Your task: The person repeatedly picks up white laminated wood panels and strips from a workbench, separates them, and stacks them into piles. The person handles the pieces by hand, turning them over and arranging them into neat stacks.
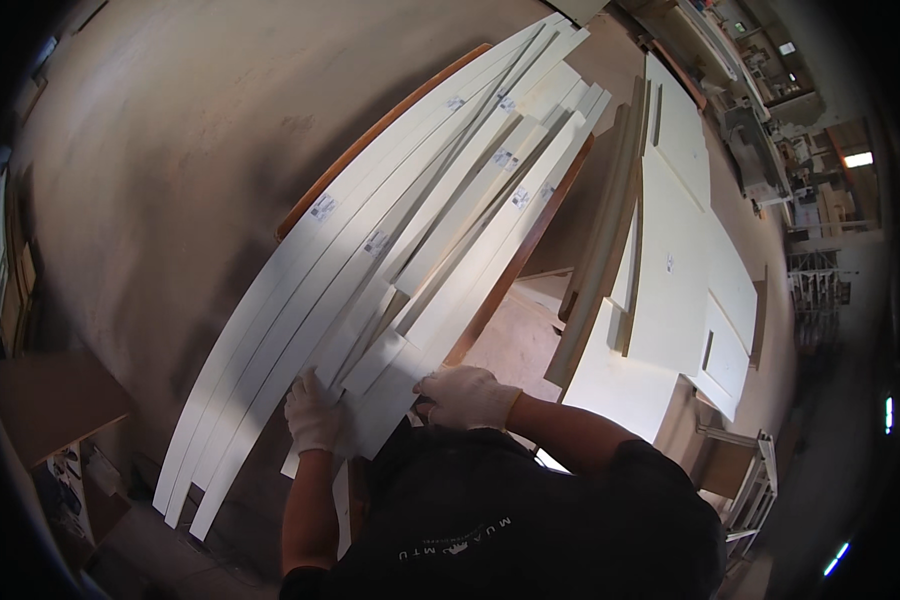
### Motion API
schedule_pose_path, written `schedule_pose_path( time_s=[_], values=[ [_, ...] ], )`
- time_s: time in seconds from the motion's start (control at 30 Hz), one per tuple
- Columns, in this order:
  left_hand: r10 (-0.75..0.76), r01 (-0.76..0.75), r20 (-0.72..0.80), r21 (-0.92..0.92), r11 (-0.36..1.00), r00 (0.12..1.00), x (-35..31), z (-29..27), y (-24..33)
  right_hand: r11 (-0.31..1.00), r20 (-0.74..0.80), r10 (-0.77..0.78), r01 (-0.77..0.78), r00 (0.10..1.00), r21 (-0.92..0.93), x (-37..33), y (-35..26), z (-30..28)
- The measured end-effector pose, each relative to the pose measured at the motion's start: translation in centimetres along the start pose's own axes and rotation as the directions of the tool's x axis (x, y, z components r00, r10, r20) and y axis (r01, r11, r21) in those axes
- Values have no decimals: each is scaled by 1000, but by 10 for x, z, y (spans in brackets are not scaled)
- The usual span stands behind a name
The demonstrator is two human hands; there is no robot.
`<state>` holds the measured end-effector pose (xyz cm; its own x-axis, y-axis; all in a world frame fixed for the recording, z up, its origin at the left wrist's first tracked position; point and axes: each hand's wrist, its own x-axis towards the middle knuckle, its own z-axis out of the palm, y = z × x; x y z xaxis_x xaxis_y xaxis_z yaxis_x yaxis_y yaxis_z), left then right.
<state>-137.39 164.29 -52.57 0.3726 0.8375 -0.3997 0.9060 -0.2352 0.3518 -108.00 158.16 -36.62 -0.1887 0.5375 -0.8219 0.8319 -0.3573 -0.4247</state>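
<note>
In the head view, touching a white board (385,397) at its left side with the left hand (316,413), at its right side with the right hand (467,397). Cannot tell whether gripping or resting with the fingers (306,388). Found beside other boards (270,310), by the near right corner of the surface (490,312).

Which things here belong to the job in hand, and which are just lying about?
Seemingly part of the job:
long white boards at the left hand and right hand
brown support beneath them

Seemingly just lying about:
wide white panels to the right
brown panel at lower left
</note>
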Motion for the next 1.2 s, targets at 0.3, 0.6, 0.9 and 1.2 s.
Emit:
schedule_pose_path(
  time_s=[0.3,0.6,0.9,1.2],
  values=[
    [-41,41,-37,-6,999,998,-2,-18,-7,986,-289,14,35,957,164,97,70,-131],
    [46,-25,-141,150,988,989,52,-60,-36,589,-528,757,-50,386,807,230,175,-269],
    [-20,32,-200,61,998,980,34,-81,-59,229,-298,827,199,476,953,264,152,-284],
    [2,5,-166,43,999,986,97,-72,-102,365,-347,743,88,572,927,333,174,-322]
  ],
)
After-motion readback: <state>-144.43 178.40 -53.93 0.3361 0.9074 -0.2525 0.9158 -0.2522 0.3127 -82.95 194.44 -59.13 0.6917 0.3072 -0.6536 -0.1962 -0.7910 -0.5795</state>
